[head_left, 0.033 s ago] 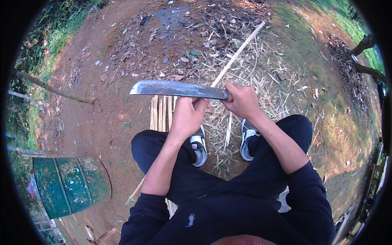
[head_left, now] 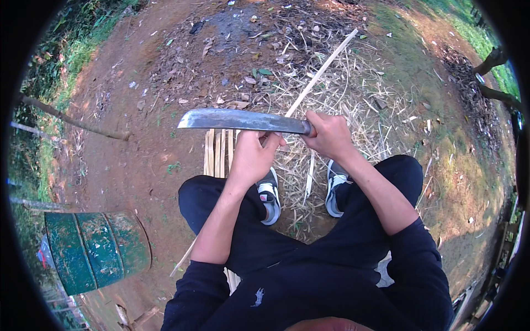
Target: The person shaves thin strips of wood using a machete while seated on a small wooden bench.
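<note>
My right hand (head_left: 329,134) is wrapped round the handle of a machete (head_left: 243,118). The broad grey blade points left, lying across and above a long pale wooden strip (head_left: 322,73). Below the blade, my left hand (head_left: 255,156) is closed with thumb and fingers pinched together on that strip. From the far right the strip slants down behind the blade to my left hand, and its other end shows beyond my left forearm. Blade and hand hide the spot where they meet, so whether the edge touches the strip cannot be told.
Several pale strips (head_left: 216,154) lie side by side beside my left knee. Thin shavings (head_left: 353,105) cover the ground around my shoes (head_left: 269,197). A rusty green drum (head_left: 99,248) lies at the left, and a thin trunk (head_left: 77,118) leans in farther back.
The machete and my right hand have shifted very slightly to the right. My left hand and the strip look nearly still.
</note>
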Demonstrator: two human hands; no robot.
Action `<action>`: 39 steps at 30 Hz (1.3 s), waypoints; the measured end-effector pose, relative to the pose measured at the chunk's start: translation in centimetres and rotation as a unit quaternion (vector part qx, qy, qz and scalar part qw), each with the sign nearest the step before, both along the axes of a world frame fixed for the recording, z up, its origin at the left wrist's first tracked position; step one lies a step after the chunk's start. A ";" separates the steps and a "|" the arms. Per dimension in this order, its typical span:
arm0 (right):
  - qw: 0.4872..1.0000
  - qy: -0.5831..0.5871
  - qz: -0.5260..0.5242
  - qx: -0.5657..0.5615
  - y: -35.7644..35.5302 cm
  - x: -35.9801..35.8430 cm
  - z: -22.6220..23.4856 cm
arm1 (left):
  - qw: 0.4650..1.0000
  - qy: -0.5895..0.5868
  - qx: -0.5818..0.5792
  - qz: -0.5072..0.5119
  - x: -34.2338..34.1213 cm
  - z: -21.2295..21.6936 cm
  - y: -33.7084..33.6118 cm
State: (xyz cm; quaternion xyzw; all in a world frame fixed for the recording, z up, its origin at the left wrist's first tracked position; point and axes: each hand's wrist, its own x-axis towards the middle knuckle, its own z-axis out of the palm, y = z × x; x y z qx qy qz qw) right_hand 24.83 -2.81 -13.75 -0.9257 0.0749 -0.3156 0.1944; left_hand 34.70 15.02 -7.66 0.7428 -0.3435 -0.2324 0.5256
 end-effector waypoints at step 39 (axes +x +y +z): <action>0.998 0.009 0.019 0.055 2.4 0.4 1.3 | 0.987 0.149 0.031 -0.051 2.7 0.3 1.4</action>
